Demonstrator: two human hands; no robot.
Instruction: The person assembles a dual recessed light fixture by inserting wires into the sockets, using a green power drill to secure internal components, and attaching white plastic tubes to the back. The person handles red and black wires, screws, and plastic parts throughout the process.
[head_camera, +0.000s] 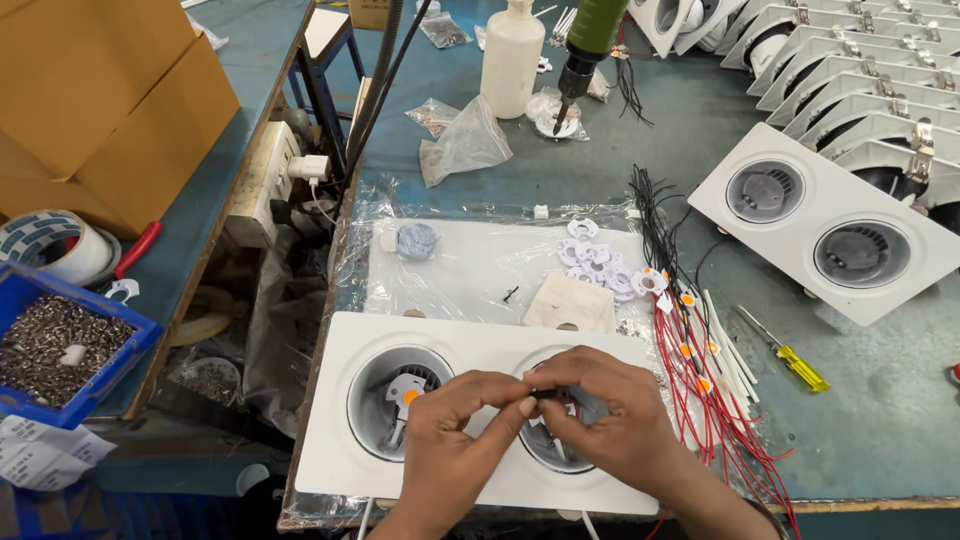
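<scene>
Both hands met over the right-hand well of the white twin downlight housing (440, 335) lying flat at the tabletop's (880, 400) near edge, the left hand (455, 440) and right hand (610, 420) pinching one small dark part (545, 394) between fingertips, steadying it directly above its seat.

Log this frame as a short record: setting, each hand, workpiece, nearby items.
Setting: assembly bench, head view
Left hand: pinching a small dark part with the right hand
Right hand: over the right opening
Workpiece: white twin downlight housing; orange-centred LED holder in the left opening
Nearby: red wires, yellow-handled screwdriver, blue screw tray
</scene>
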